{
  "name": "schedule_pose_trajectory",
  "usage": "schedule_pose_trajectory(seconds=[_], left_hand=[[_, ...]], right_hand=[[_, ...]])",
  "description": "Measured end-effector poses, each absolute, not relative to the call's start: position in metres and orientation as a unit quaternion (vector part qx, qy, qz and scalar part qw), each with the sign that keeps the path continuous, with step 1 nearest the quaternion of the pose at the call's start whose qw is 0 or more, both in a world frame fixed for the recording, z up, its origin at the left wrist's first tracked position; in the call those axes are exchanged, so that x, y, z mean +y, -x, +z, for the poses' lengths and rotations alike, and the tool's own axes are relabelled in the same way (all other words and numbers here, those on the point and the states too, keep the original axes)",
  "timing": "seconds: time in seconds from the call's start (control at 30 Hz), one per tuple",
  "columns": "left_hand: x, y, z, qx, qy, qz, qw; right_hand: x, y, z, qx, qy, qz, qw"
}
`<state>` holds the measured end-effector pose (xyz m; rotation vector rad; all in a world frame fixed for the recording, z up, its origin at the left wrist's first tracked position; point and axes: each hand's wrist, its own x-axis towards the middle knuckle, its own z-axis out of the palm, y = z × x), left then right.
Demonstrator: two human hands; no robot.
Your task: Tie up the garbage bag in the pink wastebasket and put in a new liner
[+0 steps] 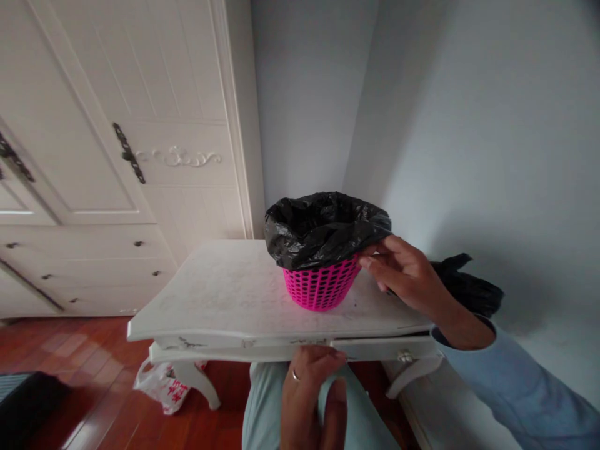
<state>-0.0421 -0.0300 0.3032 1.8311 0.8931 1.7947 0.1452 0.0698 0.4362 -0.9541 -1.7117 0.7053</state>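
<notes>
A bright pink perforated wastebasket (320, 290) stands upright on a white table. Its mouth is lined with a black garbage bag (300, 240), whose edge is folded down over the rim all around. At the right side of the rim, my right hand (407, 274) grips the bag's overhanging edge between thumb and fingers. My left hand (310, 394), with a ring on one finger, hovers low in front of the table edge. Its fingers are loosely bent, the thumb stands apart, and nothing shows in it.
The white table (210, 294) has a drawer front with a knob (404, 356). More black plastic (473, 286) lies at its right, by the wall. A white wardrobe (187, 94) rises at the left. On the wooden floor are a white plastic bag (164, 387) and a dark object (32, 403).
</notes>
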Motion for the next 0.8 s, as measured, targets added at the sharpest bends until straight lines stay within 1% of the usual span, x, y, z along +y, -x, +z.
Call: schedule_pose_trajectory(seconds=[0.07, 0.13, 0.2, 0.27, 0.4, 0.57, 0.67, 0.8], left_hand=[[-0.019, 0.045, 0.340, 0.294, -0.727, 0.615, 0.084], [-0.003, 0.042, 0.362, 0.303, -0.770, 0.561, -0.015], [0.011, 0.036, 0.371, 0.337, -0.779, 0.523, -0.083], [0.021, 0.030, 0.374, 0.366, -0.775, 0.502, -0.122], [0.029, 0.024, 0.379, 0.395, -0.774, 0.471, -0.153], [0.035, 0.023, 0.390, 0.443, -0.766, 0.442, -0.147], [0.040, 0.026, 0.394, 0.447, -0.769, 0.431, -0.156], [0.040, 0.032, 0.398, 0.416, -0.777, 0.441, -0.169]], right_hand=[[0.068, -0.142, 0.438, -0.717, 0.384, 0.317, 0.487], [0.063, -0.139, 0.442, -0.725, 0.378, 0.341, 0.463], [0.057, -0.137, 0.447, -0.734, 0.372, 0.355, 0.443], [0.049, -0.134, 0.453, -0.743, 0.364, 0.362, 0.430], [0.037, -0.129, 0.464, -0.758, 0.345, 0.379, 0.404], [0.031, -0.121, 0.469, -0.755, 0.315, 0.424, 0.389], [0.036, -0.118, 0.471, -0.747, 0.305, 0.433, 0.403], [0.058, -0.116, 0.479, -0.703, 0.309, 0.461, 0.444]])
